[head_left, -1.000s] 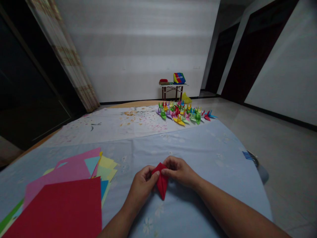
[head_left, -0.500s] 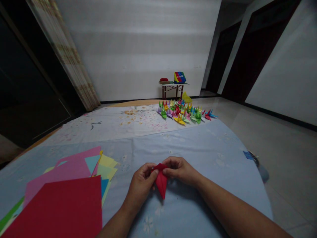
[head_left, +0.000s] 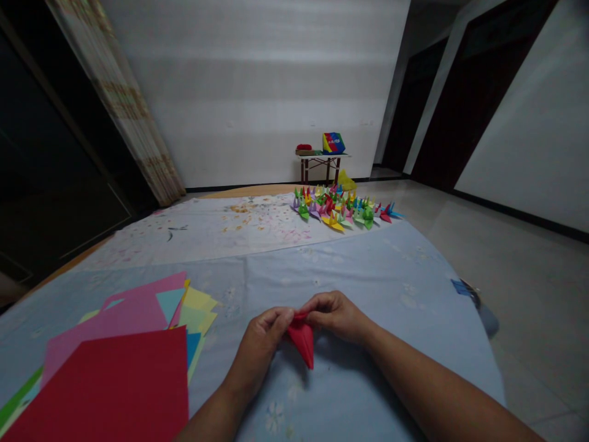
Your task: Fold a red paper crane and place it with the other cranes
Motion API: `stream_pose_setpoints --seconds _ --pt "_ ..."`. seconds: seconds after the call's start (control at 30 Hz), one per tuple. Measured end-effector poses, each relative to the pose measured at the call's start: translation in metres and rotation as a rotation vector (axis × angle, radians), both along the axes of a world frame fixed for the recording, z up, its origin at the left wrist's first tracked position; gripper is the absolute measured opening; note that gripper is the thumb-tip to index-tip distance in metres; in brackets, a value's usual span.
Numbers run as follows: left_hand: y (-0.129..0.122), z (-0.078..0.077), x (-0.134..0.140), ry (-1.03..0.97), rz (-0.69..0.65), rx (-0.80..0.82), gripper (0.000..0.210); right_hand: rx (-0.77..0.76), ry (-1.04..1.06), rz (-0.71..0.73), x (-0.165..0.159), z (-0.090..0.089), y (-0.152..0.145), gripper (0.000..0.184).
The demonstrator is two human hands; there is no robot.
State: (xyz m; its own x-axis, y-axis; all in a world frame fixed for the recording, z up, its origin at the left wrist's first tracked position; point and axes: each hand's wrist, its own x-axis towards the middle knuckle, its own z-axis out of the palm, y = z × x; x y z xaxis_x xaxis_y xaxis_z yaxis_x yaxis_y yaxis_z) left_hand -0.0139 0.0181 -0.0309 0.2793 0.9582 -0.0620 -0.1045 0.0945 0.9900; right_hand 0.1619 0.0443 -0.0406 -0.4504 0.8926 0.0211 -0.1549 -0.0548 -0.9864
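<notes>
A red piece of folded origami paper [head_left: 302,342] is held just above the light blue tablecloth, its long point aimed down toward me and slightly right. My left hand [head_left: 265,336] pinches its upper left edge between thumb and fingers. On the upper right edge, my right hand [head_left: 335,316] has a matching pinch, with the fingertips of both hands close together. The fingers cover the top of the folded paper, so its far end is mostly hidden.
To the left lies a spread of coloured paper sheets [head_left: 133,374], red on top. Several folded paper cranes [head_left: 340,209] stand at the table's far right. Behind, a small table [head_left: 322,155] holds a colourful box [head_left: 334,143]. The tablecloth [head_left: 368,264] covers the rounded table.
The folded paper's lower point has swung slightly right, and its top flap has tipped out of sight between the fingers. My left hand's fingers have moved closer to the right hand's.
</notes>
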Motion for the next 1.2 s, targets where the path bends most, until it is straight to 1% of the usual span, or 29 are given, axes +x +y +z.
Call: stream_pose_setpoints --seconds 0.1,0.27,0.4,0.6,0.73,0.93,1.07,1.2 --pt "0.000 0.001 0.002 0.030 0.044 -0.022 0.026 0.011 -0.031 0.029 0.002 0.002 0.000 0.026" --pt "-0.001 0.003 0.005 -0.052 -0.005 -0.033 0.025 0.020 -0.092 -0.012 0.005 0.002 0.002 0.036" --pt "0.000 -0.001 0.004 -0.016 0.088 -0.045 0.033 0.027 -0.143 0.012 0.005 -0.003 0.004 0.034" --pt "0.002 -0.001 0.003 0.022 0.078 -0.074 0.025 0.059 -0.079 -0.016 0.006 -0.003 0.003 0.032" --pt "0.002 0.000 0.002 0.037 0.098 -0.090 0.025 0.047 -0.038 -0.020 0.005 -0.003 0.002 0.032" --pt "0.004 -0.001 0.002 0.016 0.082 -0.063 0.023 0.031 0.015 -0.026 0.003 0.003 0.001 0.033" --pt "0.003 -0.002 0.003 0.048 0.092 -0.044 0.024 0.040 -0.045 -0.040 0.000 0.006 0.000 0.036" --pt "0.001 -0.001 0.006 0.087 0.127 -0.008 0.022 0.079 -0.133 -0.072 -0.003 0.005 -0.002 0.037"
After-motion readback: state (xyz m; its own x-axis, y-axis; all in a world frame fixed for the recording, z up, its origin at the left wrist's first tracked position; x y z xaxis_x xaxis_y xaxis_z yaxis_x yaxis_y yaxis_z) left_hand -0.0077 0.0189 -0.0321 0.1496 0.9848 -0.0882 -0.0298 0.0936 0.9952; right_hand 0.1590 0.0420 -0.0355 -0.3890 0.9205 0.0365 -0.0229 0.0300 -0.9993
